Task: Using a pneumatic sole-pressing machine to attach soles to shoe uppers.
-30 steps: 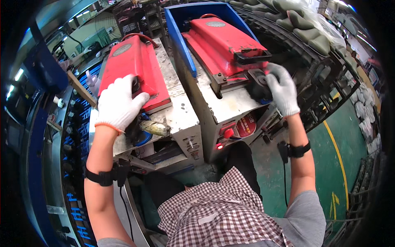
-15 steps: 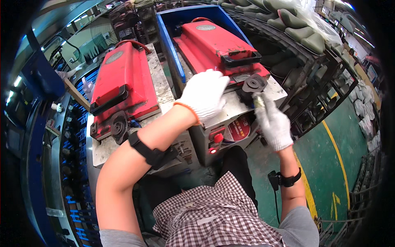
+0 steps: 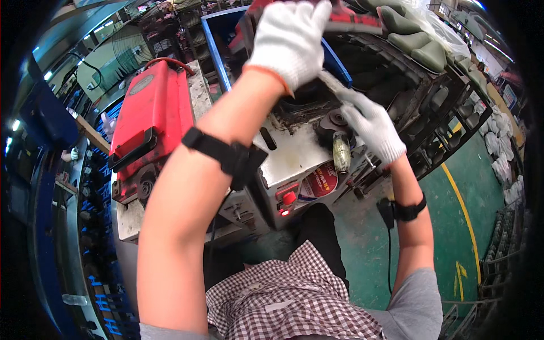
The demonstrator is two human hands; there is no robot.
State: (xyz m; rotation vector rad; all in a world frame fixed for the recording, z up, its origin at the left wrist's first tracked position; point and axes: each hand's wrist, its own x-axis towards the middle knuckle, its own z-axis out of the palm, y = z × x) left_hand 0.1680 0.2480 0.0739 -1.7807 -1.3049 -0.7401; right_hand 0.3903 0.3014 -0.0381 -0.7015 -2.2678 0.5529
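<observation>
My left hand (image 3: 292, 42), in a white knit glove with an orange cuff, is raised at the front of a red machine lid (image 3: 354, 24). Its fingers are curled over the lid's front; the lid's black handle is hidden behind them. The lid stands tilted up, leaving a dark opening under it. My right hand (image 3: 374, 129), also gloved, reaches beside the machine's front right corner with fingers stretched forward, the tips slightly blurred. Just left of it are a dark round clamp piece (image 3: 333, 120) and a worn greenish grip (image 3: 341, 153) pointing down, apart from the fingers.
A second red-lidded machine (image 3: 156, 105) with a black handle stands closed at left. Blue sheet-metal walls (image 3: 211, 42) surround the raised lid. A red button (image 3: 289, 198) sits on the machine front. Olive-green boot-shaped pieces (image 3: 428, 55) lie on a rack at right.
The red lid has swung up with my left hand, which moved upward and away. My right hand has let go of the greenish grip, which now points down, and moved slightly forward.
</observation>
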